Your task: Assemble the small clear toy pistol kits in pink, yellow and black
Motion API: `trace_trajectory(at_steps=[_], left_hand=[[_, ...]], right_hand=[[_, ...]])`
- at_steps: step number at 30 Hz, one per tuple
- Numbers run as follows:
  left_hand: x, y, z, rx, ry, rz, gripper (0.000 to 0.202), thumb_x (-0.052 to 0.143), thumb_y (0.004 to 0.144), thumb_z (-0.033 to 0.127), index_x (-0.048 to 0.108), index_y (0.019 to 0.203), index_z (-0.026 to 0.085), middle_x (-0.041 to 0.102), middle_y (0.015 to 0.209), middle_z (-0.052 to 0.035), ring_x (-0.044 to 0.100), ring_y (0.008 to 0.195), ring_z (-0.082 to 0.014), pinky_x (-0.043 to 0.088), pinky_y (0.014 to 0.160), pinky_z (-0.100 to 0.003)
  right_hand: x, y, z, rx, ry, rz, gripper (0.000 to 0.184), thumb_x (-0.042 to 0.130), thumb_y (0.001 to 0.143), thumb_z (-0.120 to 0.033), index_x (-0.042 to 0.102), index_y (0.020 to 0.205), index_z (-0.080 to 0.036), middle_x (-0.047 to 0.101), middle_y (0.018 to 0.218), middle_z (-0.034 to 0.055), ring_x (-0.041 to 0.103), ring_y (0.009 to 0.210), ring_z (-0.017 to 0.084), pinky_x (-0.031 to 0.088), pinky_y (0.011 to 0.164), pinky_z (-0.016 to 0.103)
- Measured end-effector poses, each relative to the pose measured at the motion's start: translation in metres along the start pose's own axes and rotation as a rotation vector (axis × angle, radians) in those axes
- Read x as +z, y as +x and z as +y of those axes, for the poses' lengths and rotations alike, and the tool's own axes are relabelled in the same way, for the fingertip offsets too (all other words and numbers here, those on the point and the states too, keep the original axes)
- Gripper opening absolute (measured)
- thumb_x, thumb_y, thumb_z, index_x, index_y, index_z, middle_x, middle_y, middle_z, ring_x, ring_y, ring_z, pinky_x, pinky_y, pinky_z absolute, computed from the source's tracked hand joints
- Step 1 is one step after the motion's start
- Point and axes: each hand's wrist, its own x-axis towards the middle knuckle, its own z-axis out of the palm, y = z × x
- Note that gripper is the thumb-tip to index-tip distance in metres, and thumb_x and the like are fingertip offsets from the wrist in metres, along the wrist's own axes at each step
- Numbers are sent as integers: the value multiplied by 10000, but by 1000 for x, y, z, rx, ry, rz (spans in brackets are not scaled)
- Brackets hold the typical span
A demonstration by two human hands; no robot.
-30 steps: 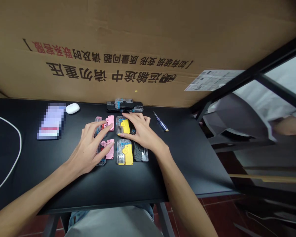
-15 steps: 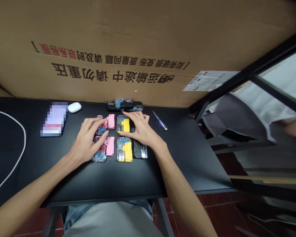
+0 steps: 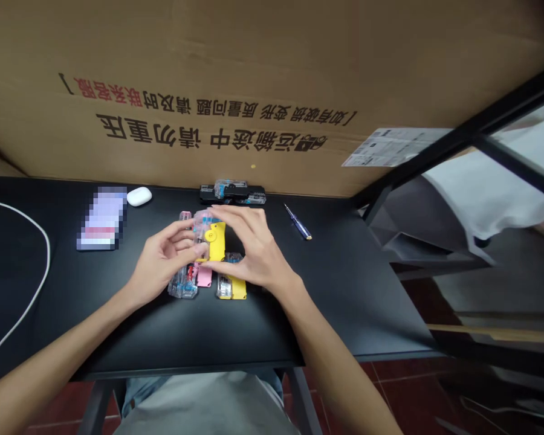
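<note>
Hands jointly grasping yellow-clear case | pink piece partly covered | blue-handled tool right | black stack behind

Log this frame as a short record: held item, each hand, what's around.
Held: yellow-and-transparent piece
Right hand: thumb and forefinger at opposite edges of that piece
Left hand: thumb over its transparent end; full grip hidden
Near hands: pink-and-transparent piece, second yellow piece, both partly hidden
Back: black-and-transparent stack near the cardboard
Left side: pixelated phone, white rounded case, white cable
Right side: slim blue tool
</note>
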Motion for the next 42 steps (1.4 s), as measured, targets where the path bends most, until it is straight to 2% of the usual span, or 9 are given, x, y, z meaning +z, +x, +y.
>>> trace_trajectory(at_steps=[2,5,9,12,22,29,37,42], left_hand=[[0,2,-1,-28,-20,7,585,1005,849,393,794,1352,181,881,1085,-98,846,955,-244,742,882,-414],[0,3,0,-83,-69,15,584,1025,824,382,809,1326,176,882,1053,-90,849,943,-230,741,864,-380],[1,2,4,-142,-119,34,595,1052,795,387,817,1299,175,887,1048,-78,860,923,-218,744,828,-333],[2,2,7,-165,-142,57,599,1071,775,371,830,1286,174,886,1010,-64,862,906,-208,742,817,-304],[2,2,7,-185,-176,88,603,1082,755,349,873,1296,182,904,1007,-77,870,887,-207,744,796,-289],[0,5,10,-190,-187,91,685,1094,731,328,863,1362,197,915,1089,-95,887,953,-240,765,857,-336],[1,4,8,-166,-199,71,599,1093,736,285,844,1272,191,904,1045,-76,866,882,-198,745,830,-290],[4,4,9,-159,-207,74,639,1096,729,280,836,1308,205,907,1103,-79,870,913,-211,745,850,-312]], right_hand=[[4,0,-3,-37,8,-8,814,740,1069,-680,554,1724,-234,639,1716,163,581,1610,354,455,1313,563],[7,-1,0,-51,27,-2,829,757,1079,-630,489,1766,-252,613,1741,171,566,1631,365,487,1306,590],[10,0,6,-131,134,96,847,824,1063,-541,448,1771,-267,645,1688,192,641,1554,375,611,1205,601],[10,0,6,-135,210,121,834,862,1051,-460,454,1758,-289,639,1685,185,681,1507,370,666,1162,595],[7,-1,4,-101,341,70,772,824,1080,-344,457,1758,-303,585,1746,169,760,1383,332,650,1219,605],[10,-2,2,-58,362,62,843,790,1035,-205,415,1779,-333,532,1799,150,776,1324,312,661,1190,591],[23,-2,-9,-9,339,99,952,734,942,-97,355,1793,-294,538,1771,167,659,1507,360,633,1221,605],[26,-2,-12,7,317,133,972,692,892,-68,369,1779,-301,555,1758,158,672,1496,357,657,1185,589]])
